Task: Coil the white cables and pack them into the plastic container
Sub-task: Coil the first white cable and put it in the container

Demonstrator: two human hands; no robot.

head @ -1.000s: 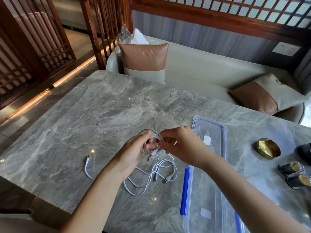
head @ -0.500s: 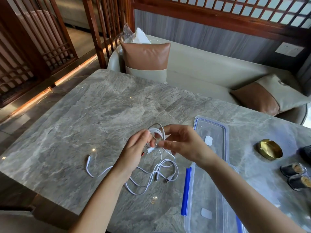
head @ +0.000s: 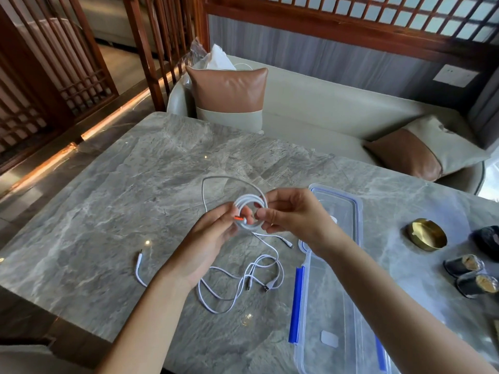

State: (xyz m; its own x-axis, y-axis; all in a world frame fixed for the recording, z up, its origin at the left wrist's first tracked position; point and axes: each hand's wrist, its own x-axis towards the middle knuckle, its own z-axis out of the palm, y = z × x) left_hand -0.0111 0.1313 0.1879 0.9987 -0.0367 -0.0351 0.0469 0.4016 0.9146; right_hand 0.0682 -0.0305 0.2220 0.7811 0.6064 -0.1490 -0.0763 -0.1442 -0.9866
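A white cable coil (head: 249,203) is held above the marble table (head: 108,206) between both hands. My left hand (head: 205,247) pinches the coil's lower left side beside an orange-tipped plug (head: 238,218). My right hand (head: 294,217) grips the coil's right side. One wide loop (head: 216,178) of the same cable arcs up and left from the coil. Loose white cables (head: 243,282) lie tangled on the table under the hands, one end (head: 139,261) reaching far left. The clear plastic container (head: 334,306) with blue clips lies open just to the right.
A brass dish (head: 426,234) and two dark cylinders (head: 471,275) sit at the table's right edge, next to a dark object (head: 487,240). Behind the table runs a cream bench with brown cushions (head: 229,95). Wooden lattice screens stand at the left and back.
Both hands have lifted the coil and wound more cable onto it. A wide loop now arcs up to the left, and less loose cable trails on the table.
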